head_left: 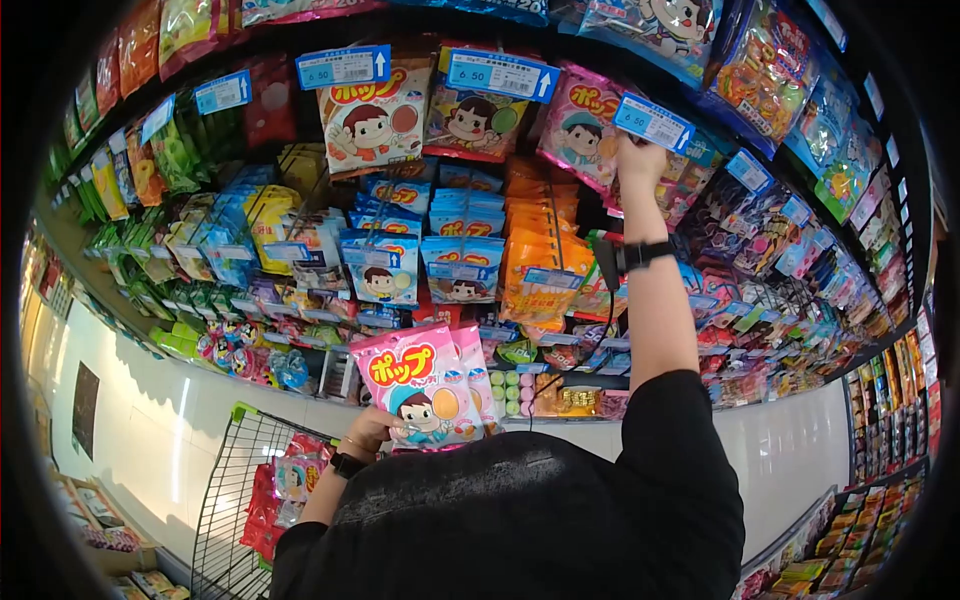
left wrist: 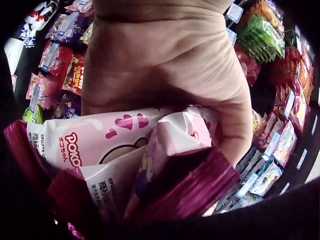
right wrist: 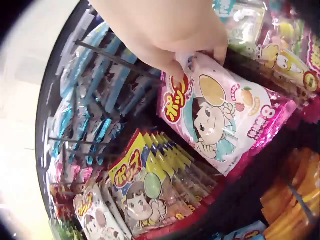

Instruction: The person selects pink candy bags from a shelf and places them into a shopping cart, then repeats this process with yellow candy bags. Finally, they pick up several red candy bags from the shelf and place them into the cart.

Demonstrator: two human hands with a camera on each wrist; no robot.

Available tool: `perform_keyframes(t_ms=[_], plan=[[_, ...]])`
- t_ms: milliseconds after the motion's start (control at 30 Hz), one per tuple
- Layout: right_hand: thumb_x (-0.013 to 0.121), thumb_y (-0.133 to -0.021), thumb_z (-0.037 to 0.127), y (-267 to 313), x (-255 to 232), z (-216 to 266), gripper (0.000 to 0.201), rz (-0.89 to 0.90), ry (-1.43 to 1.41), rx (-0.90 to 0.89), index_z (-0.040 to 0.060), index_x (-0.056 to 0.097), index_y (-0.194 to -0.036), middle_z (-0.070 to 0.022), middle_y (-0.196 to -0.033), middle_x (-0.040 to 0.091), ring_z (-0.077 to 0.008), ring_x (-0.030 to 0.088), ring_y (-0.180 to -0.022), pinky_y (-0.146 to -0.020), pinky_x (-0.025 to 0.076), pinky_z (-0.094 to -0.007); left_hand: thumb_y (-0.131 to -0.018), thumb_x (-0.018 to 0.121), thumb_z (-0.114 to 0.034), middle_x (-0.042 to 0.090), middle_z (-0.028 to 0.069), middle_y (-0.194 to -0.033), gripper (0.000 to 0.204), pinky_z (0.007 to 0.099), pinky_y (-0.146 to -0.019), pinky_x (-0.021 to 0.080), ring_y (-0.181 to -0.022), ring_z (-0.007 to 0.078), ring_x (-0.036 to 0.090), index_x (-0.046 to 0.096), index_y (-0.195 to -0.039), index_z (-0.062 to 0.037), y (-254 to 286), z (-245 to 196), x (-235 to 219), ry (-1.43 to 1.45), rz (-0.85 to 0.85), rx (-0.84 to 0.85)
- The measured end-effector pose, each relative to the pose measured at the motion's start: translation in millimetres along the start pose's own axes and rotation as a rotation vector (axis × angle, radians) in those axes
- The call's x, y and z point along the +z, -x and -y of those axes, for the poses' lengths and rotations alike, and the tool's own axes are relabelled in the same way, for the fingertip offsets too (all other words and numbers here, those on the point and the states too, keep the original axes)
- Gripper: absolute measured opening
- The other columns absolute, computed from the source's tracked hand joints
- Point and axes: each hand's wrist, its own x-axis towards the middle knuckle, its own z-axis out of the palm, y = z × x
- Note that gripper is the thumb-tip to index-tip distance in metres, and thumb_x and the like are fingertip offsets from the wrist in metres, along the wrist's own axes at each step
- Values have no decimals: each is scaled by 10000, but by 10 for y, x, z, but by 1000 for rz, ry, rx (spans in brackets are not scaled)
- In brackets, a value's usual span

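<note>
My left hand [head_left: 372,428] grips pink lollipop candy bags [head_left: 412,375] low in front of the body, at least two overlapping. In the left wrist view the thumb and fingers curl round these bags [left wrist: 112,137], whose glossy magenta ends point toward the camera. Up at the rack, my right hand [head_left: 640,168] reaches behind a blue price tag [head_left: 655,122]. It pinches the upper part of a similar pink candy bag [right wrist: 220,115], best seen in the right wrist view, with a cartoon child and a lollipop on the front. Part of the right fingers is hidden by the tag.
Yellow-and-red candy bags [head_left: 473,122] and brown-and-white ones [head_left: 375,120] hang left of the right hand. Below are blue bags [head_left: 465,225] and orange bags [head_left: 545,250] on hooks. A wire shopping cart [head_left: 225,490] with red packets [head_left: 262,515] stands at lower left.
</note>
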Motion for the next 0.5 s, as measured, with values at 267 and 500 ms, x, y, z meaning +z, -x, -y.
perform_keyframes(t_ms=[267, 500], plan=[[635, -783, 36, 2186, -905, 710, 264, 636, -940, 223, 1, 569, -1037, -71, -1028, 510, -123, 528, -870, -723, 456, -241, -796, 592, -164, 624, 137, -1004, 354, 303, -762, 496, -848, 203, 617, 572, -1049, 83, 72, 50, -12, -64, -346, -137], [691, -750, 118, 3031, -819, 705, 349, 1002, -960, 611, -45, 553, -1027, -102, -1019, 510, -136, 532, -831, -690, 460, -262, -821, 599, -173, 601, 153, -1062, 404, 308, -820, 496, -927, 194, 606, 512, -1133, 68, -198, -169, 586, -154, -316, -173]])
